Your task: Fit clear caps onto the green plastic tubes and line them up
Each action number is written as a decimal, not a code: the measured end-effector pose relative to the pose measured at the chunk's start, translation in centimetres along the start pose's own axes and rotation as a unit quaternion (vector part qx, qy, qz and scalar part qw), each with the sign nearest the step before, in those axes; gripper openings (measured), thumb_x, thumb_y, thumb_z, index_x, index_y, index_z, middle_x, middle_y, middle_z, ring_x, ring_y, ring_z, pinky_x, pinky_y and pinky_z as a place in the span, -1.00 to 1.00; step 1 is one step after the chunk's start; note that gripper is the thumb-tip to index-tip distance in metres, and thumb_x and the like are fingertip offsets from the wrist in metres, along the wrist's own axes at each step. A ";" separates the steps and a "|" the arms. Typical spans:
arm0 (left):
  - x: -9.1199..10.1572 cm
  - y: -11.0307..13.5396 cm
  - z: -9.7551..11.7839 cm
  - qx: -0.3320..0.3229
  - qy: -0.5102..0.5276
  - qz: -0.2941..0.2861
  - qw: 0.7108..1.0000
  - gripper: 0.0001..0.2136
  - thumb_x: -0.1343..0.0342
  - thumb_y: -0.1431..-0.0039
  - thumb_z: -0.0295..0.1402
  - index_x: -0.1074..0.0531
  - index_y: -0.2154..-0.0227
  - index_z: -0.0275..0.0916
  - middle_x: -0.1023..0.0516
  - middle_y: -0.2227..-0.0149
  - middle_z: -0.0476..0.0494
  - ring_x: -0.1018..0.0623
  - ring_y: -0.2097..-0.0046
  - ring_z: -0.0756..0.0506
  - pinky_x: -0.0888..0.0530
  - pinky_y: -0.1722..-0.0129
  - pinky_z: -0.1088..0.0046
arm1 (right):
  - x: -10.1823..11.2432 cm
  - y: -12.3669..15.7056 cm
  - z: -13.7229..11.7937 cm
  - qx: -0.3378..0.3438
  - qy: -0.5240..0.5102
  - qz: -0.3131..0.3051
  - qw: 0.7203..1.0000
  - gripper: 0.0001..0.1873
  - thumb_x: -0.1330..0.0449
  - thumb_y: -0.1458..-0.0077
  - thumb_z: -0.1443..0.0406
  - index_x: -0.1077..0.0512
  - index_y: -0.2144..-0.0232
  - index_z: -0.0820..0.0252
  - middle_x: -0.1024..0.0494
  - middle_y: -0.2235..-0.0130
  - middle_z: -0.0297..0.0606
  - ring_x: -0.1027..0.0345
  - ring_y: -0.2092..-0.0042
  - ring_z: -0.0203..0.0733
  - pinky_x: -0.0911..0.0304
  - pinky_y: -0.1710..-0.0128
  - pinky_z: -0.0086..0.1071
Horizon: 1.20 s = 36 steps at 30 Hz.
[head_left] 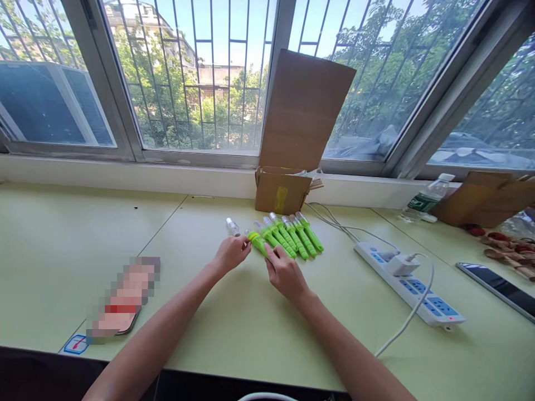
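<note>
My left hand point(232, 253) is closed, its fingertips at the upper end of a bright green stick point(256, 241) with yellowish rings. Around the lower end of that same stick are the thumb and fingers of my right hand point(286, 269). Just behind my left hand is a clear, silvery tube piece point(233, 227); its near end is hidden by the hand. To the right, several similar green sticks point(296, 236) lie side by side on the table, their clear tips pointing toward the window. Ridges show along their handles.
Behind the sticks an open cardboard box point(267, 192) stands against the sill, lid up. At right are a white power strip point(412, 287) with cables, a water bottle point(426, 199), a phone point(497, 287) and wooden items point(507, 253). A pixelated object point(125, 298) lies left.
</note>
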<state>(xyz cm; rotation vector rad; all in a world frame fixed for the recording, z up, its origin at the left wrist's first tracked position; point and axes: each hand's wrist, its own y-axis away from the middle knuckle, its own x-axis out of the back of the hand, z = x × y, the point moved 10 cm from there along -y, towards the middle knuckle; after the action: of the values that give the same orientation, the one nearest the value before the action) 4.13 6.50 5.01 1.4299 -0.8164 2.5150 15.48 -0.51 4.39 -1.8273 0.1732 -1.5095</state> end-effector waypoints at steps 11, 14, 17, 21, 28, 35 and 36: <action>0.3 0.1 0.2 -0.023 0.062 0.025 0.997 -0.90 -0.05 0.07 -0.47 -0.29 0.63 -0.24 -0.43 0.60 0.03 -0.35 0.57 0.08 -0.24 0.52 0.57 | -0.3 0.1 -0.5 -0.025 -0.019 -0.016 0.999 -0.53 0.10 -0.22 0.33 -0.24 -0.14 0.35 -0.37 0.27 -0.09 -0.31 0.38 -0.21 -0.30 0.40 -0.36; 0.4 0.3 0.9 -0.066 0.044 0.016 0.997 -0.91 -0.02 0.05 -0.50 -0.33 0.59 -0.23 -0.45 0.58 0.02 -0.38 0.54 0.06 -0.25 0.49 0.57 | -0.2 0.2 -0.4 -0.032 -0.025 -0.017 0.999 -0.53 0.10 -0.22 0.33 -0.24 -0.15 0.32 -0.38 0.28 -0.11 -0.32 0.39 -0.24 -0.30 0.39 -0.38; 0.6 0.4 1.3 -0.075 0.020 0.015 0.997 -0.90 0.00 -0.02 -0.46 -0.37 0.53 -0.22 -0.49 0.54 0.00 -0.43 0.53 0.04 -0.27 0.48 0.54 | 0.0 0.2 0.2 -0.041 -0.016 -0.014 0.999 -0.53 0.10 -0.23 0.32 -0.23 -0.17 0.24 -0.40 0.29 -0.14 -0.32 0.40 -0.25 -0.28 0.40 -0.40; 0.5 0.3 1.1 -0.050 0.006 0.007 0.999 -0.89 0.01 -0.10 -0.40 -0.40 0.46 -0.21 -0.55 0.48 -0.02 -0.47 0.51 0.02 -0.28 0.47 0.53 | 0.0 0.1 0.8 -0.044 0.025 -0.017 0.999 -0.52 0.07 -0.20 0.35 -0.25 -0.16 0.15 -0.44 0.27 -0.14 -0.31 0.43 -0.28 -0.25 0.43 -0.43; 0.2 0.1 0.1 -0.022 0.027 0.008 0.999 -0.84 0.04 -0.18 -0.31 -0.41 0.40 -0.20 -0.55 0.49 -0.03 -0.49 0.49 -0.01 -0.29 0.46 0.51 | 0.3 0.1 0.8 -0.034 0.056 -0.012 0.998 -0.48 0.09 -0.15 0.42 -0.28 -0.15 0.11 -0.44 0.23 -0.13 -0.31 0.42 -0.28 -0.21 0.46 -0.43; 0.0 0.0 -0.2 -0.023 0.033 0.000 0.999 -0.75 0.10 -0.23 -0.25 -0.40 0.43 -0.22 -0.53 0.51 -0.05 -0.44 0.53 0.02 -0.22 0.52 0.52 | 0.2 0.1 0.8 -0.022 0.058 -0.013 0.998 -0.46 0.07 -0.12 0.44 -0.29 -0.14 0.10 -0.43 0.23 -0.14 -0.27 0.46 -0.31 -0.21 0.47 -0.43; 0.0 -0.1 -0.3 -0.022 0.032 0.001 0.999 -0.76 0.09 -0.23 -0.25 -0.41 0.43 -0.22 -0.53 0.50 -0.05 -0.45 0.53 0.01 -0.23 0.51 0.52 | 0.1 0.1 0.8 -0.018 0.060 -0.016 0.998 -0.45 0.08 -0.12 0.45 -0.29 -0.14 0.10 -0.43 0.22 -0.13 -0.27 0.46 -0.31 -0.21 0.47 -0.43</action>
<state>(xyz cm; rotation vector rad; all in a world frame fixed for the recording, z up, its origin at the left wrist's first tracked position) 3.94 6.69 4.93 1.3285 -0.8566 2.5136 16.22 -0.27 4.37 -1.7760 0.2311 -1.6486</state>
